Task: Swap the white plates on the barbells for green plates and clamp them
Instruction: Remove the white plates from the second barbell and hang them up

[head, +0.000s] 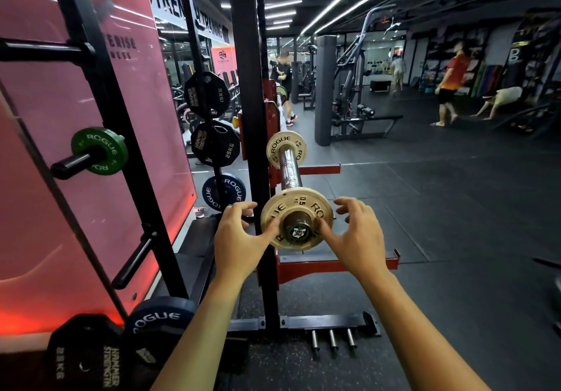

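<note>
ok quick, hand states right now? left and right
Left hand: open, fingers spread, thumb tip touching the near white plate at its left edge.
Right hand: open, fingers spread, thumb on the plate's right side. Neither grips it yet.

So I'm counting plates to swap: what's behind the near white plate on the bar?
Behind the near white round plate, a second white plate sits farther along the steel sleeve. No clamp is visible.
</note>
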